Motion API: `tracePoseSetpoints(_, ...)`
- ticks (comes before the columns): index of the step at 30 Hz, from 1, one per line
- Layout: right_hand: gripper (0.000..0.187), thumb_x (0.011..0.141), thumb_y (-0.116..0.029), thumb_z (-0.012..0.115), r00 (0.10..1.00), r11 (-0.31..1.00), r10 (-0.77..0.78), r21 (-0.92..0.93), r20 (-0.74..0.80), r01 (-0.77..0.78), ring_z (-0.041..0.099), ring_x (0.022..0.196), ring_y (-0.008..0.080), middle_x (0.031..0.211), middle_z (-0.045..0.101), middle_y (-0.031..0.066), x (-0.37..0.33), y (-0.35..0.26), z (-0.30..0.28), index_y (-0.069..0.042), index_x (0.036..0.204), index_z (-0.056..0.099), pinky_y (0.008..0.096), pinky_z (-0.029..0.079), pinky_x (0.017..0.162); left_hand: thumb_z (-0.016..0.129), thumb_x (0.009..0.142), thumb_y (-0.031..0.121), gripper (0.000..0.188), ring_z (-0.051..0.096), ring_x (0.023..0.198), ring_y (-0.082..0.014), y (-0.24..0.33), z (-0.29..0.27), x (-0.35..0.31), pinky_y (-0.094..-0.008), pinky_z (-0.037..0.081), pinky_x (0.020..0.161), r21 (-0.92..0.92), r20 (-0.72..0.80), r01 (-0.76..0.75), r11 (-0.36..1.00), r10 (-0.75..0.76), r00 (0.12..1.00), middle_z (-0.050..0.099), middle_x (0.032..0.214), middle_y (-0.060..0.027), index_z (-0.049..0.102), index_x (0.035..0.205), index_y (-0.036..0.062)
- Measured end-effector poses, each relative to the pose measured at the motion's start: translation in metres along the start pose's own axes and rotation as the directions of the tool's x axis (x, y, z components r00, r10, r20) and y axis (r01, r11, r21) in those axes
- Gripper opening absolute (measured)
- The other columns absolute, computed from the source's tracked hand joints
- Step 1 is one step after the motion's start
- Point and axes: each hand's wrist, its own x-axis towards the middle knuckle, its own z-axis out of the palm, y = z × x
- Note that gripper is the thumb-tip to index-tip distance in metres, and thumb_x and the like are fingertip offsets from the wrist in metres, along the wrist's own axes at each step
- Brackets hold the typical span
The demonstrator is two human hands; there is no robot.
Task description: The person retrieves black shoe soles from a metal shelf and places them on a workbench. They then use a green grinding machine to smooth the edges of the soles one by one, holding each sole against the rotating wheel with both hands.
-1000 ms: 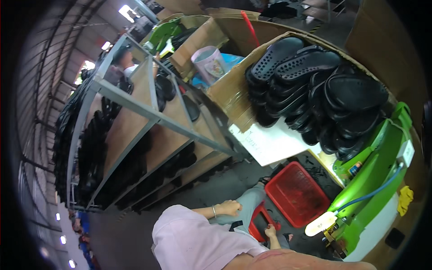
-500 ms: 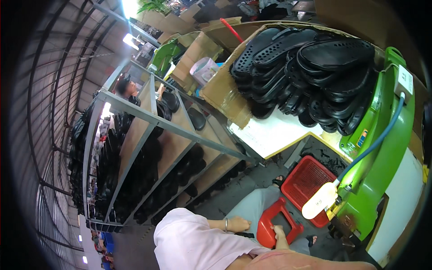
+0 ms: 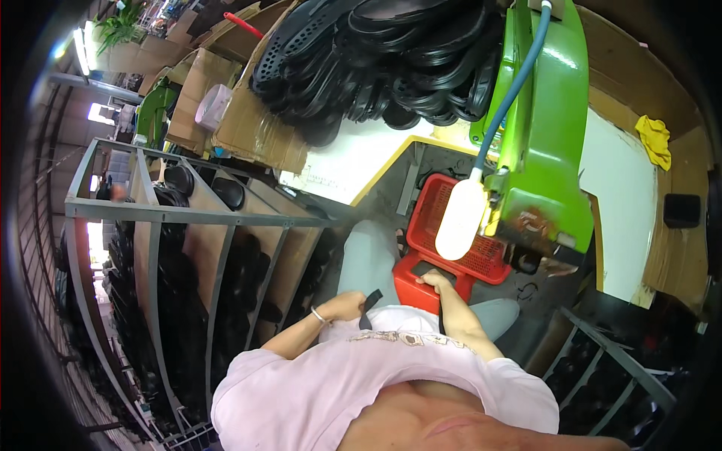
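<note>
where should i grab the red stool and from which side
Probably hold the stool by the edge beside its dark gap, where the right hand is, coming from the person's near right. The gap seems to leave room for fingers to curl round that edge, and the forearm reaches it directly, while the basket crowds the far side.

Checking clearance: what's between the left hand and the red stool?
The black strap in the left hand, then the person's pale clothing; the head view shows it.

Basket point(image 3: 430, 214) just beyond the stool point(image 3: 412, 290)
</note>
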Motion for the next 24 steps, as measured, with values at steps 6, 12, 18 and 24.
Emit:
tracePoseSetpoints(6,0.047,0.075,-0.031,0.081,0.963,0.974,-0.072,-0.189,0.259,0.124,0.056,0.108,0.0189,0.118,0.063,0.0074,0.016,0.006,-0.015,-0.007,0.114,0.067,0.0359,0.044,0.088,0.06,0.075,0.007,0.03,0.064,0.073,-0.0362,-0.068,0.013,0.085,-0.0393,0.051,0.071,-0.221,-0.61,-0.068,0.973,-0.083,0.788,0.065,0.081,-0.0191,0.061,0.105,0.0026)
tracePoseSetpoints(12,0.027,0.081,-0.027,0.077,0.971,0.924,-0.235,-0.301,0.039,0.236,0.06,0.09,0.0123,0.096,0.068,-0.0004,-0.044,0.012,-0.056,-0.01,0.101,0.071,0.0288,0.048,0.081,0.064,0.077,-0.006,0.077,0.058,0.099,-0.0262,-0.081,-0.044,0.214,-0.0392,0.054,0.081,-0.64,-0.76,-0.639,0.427,-0.476,0.443,0.037,0.133,-0.0223,0.023,0.141,0.0023)
tracePoseSetpoints(18,0.041,0.084,-0.031,0.072,0.812,0.826,-0.446,0.177,-0.375,0.536,0.062,0.091,0.014,0.103,0.064,0.0002,-0.11,0.02,-0.11,-0.013,0.119,0.06,0.0334,0.054,0.072,0.057,0.078,-0.007,0.075,0.054,0.106,-0.0268,-0.013,-0.063,0.22,-0.0386,0.055,0.08,-0.667,-0.661,-0.732,0.14,-0.565,0.494,0.04,0.13,-0.02,0.024,0.143,0.0092)
tracePoseSetpoints(24,0.041,0.091,-0.024,0.065,0.6,0.462,-0.489,0.395,-0.633,0.794,0.065,0.096,0.0241,0.109,0.063,0.0123,-0.144,-0.02,-0.108,-0.004,0.125,0.054,0.0388,0.056,0.077,0.054,0.074,-0.011,0.082,0.054,0.105,-0.0264,0.01,-0.073,0.211,-0.0381,0.058,0.074,-0.594,-0.654,-0.805,-0.021,-0.57,0.497,0.036,0.139,-0.0147,0.023,0.147,0.0115)
